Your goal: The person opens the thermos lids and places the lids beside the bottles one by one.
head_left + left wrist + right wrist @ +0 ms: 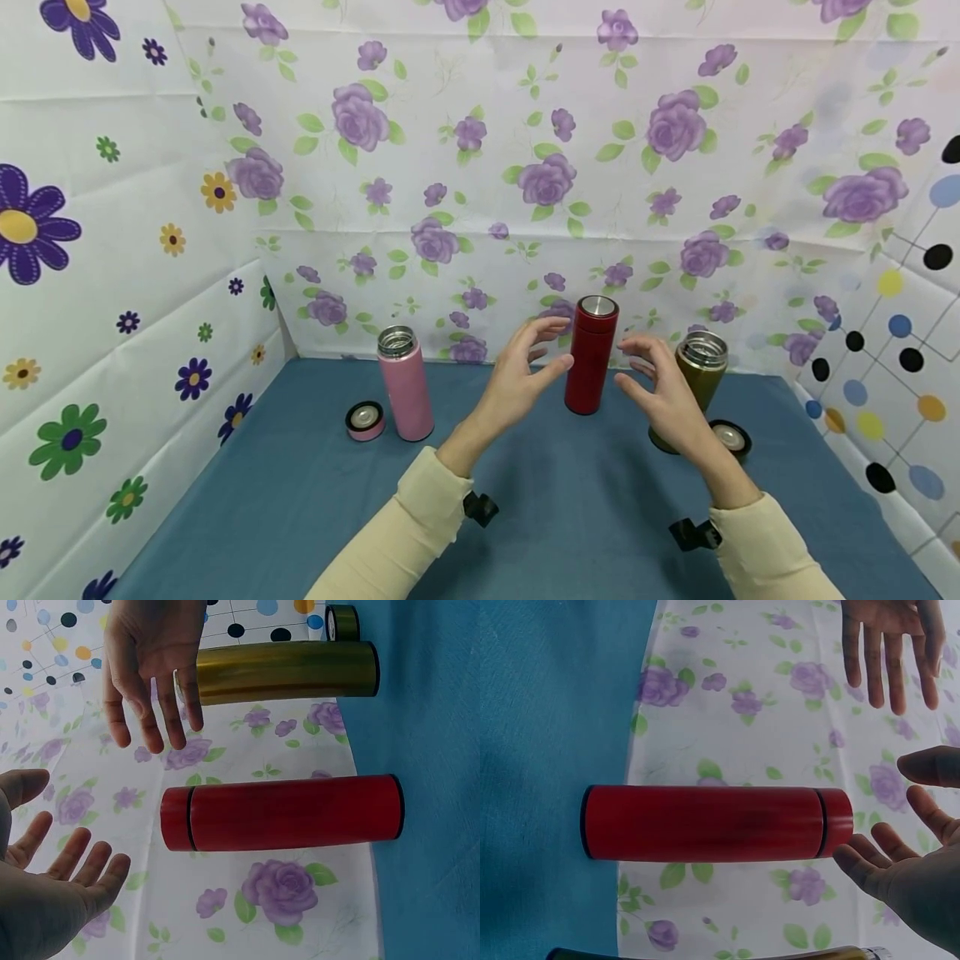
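A red thermos flask with its lid on stands upright at the back of the table. To its left hovers my left hand, fingers spread and relaxed, apart from the flask. My right hand is held in the air on the other side, fingers loosely bent, holding nothing. Both wrist views show the red flask between the two hands. Behind my right hand stands an olive-green thermos flask without its lid, partly hidden by that hand. Its lid lies beside it, partly covered by my wrist.
On the left a pink thermos flask stands open-topped, with its pink lid on the table beside it. A blue cloth covers the table. Patterned sheets enclose the back and both sides.
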Demonstrator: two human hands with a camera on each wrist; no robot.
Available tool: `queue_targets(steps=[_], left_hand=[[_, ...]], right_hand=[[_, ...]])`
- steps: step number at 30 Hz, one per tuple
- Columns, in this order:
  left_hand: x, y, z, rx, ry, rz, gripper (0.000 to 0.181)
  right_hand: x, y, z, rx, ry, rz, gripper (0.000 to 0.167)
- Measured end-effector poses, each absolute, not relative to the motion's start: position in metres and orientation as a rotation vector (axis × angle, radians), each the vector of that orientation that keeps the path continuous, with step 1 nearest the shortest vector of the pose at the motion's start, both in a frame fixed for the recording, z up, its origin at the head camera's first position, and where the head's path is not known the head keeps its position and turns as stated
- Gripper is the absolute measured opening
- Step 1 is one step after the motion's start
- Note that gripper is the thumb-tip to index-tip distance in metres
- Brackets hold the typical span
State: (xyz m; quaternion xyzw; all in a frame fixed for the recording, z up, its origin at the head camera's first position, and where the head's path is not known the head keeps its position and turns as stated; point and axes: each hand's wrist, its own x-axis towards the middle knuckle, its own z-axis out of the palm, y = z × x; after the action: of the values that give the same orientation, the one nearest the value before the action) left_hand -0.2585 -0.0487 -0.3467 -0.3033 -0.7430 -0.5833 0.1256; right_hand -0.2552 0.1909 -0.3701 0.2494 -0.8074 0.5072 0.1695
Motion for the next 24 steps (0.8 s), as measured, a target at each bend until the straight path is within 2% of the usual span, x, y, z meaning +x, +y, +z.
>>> queue_targets(steps=[24], left_hand=[[-0.291,-0.033,-0.382,-0.699,-2.177,-1.801,0.046]], right_hand=[[-0.263,0.193,-0.372,0.677,-2.36,1.38,0.038]])
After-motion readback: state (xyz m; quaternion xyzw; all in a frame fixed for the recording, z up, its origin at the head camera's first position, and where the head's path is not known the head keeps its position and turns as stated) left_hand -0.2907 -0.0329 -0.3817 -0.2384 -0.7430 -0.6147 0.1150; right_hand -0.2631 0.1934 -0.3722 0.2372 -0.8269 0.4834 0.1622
